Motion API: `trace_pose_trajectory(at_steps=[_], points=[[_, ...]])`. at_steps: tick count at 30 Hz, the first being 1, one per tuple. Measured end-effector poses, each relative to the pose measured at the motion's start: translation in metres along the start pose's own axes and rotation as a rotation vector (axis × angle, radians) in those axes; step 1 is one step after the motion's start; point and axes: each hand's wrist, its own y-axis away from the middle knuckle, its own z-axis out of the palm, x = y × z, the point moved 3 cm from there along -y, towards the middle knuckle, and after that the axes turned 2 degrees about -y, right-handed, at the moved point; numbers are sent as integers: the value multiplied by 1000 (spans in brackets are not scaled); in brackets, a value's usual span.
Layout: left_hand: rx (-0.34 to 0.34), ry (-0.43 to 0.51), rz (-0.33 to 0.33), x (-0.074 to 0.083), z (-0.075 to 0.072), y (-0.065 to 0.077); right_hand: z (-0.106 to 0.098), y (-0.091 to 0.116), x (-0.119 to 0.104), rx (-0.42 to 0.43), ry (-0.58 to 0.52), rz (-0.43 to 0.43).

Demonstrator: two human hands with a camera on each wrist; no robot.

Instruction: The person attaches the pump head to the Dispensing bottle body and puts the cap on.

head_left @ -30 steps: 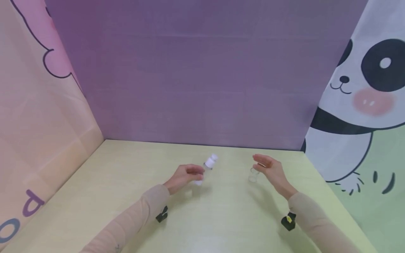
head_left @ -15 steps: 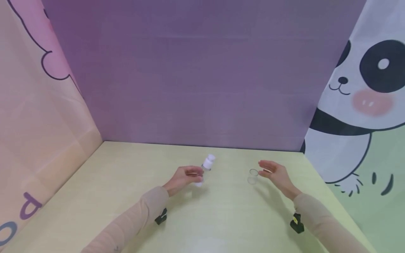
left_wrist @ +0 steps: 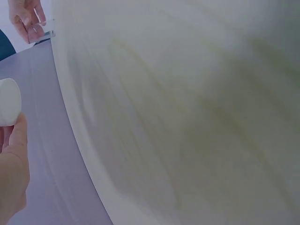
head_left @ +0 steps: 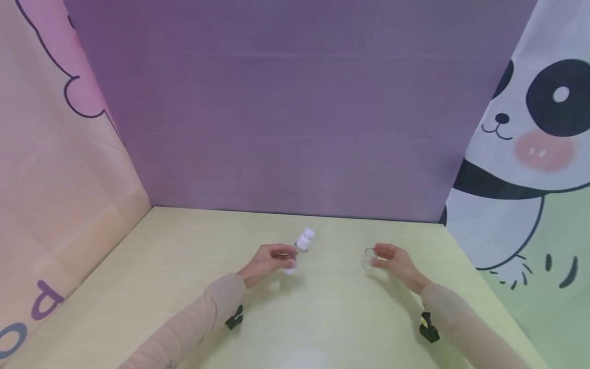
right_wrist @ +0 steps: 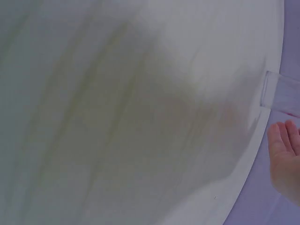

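A small bottle (head_left: 304, 241) with a white top and a white base leans to the right in the head view. My left hand (head_left: 267, 261) grips its middle, thumb and fingers round it, and hides most of the body. Only the bottle's white base (left_wrist: 9, 102) shows at the left edge of the left wrist view. On the right stands a clear, straight-sided cup (head_left: 366, 263). My right hand (head_left: 397, 264) is at the cup's right side, fingers overlapping its edge in the head view. In the right wrist view those fingers look nearly straight and lie just beside the clear cup (right_wrist: 281, 93).
Both hands are over a pale yellow table (head_left: 322, 318). A purple cloth wall (head_left: 295, 113) rises behind it. Printed cloth panels border the left and right, the right one with a panda (head_left: 548, 123). Dark wrist devices hang below both sleeves.
My right hand first draws off to the right of the cup, then comes back lower against its right side. The left hand keeps holding the tilted bottle in nearly the same place.
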Motion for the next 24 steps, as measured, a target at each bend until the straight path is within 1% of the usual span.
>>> trace_pose_trajectory(at_steps=[6, 11, 18, 24], points=[[-13, 2, -8, 0, 1, -1, 9, -3, 1, -8, 16, -12], [-20, -1, -1, 1, 2, 0, 12, -4, 1, 4, 20, -25], [-22, -9, -13, -1, 1, -1, 15, -5, 7, 30, -14, 0], [-18, -11, -17, -2, 1, -1, 15, -6, 9, 35, -14, 7]])
